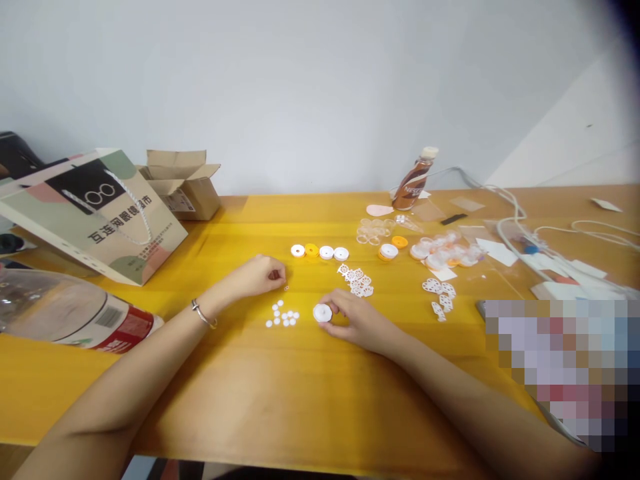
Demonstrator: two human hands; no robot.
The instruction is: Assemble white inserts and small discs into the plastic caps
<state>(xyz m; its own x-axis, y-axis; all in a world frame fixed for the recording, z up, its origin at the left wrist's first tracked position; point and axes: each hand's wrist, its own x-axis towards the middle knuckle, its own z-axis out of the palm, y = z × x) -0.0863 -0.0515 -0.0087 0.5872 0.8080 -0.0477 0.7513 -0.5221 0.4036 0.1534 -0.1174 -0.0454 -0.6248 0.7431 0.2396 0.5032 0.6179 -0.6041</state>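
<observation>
Between the thumb and fingers of my right hand [357,321] is a white round disc-shaped part [323,313], held just over the table. My left hand [261,275] is closed in a pinch, and whatever its fingertips hold is too small to make out. Just below those fingertips lies a tiny ring [287,288]. Several small white discs [286,322] are scattered between my hands. Beyond my right hand is a pile of white cut-out wheel pieces [361,291]. A row of round parts, white ones [327,253] and a yellow one [311,251], lies farther back.
Clear rings [375,230], a white-and-orange stack [389,251] and bagged parts [447,252] lie at right, near a brown bottle [413,180] and cables [515,207]. A paper bag [115,233], cardboard box [193,197] and large plastic bottle [75,310] stand or lie left.
</observation>
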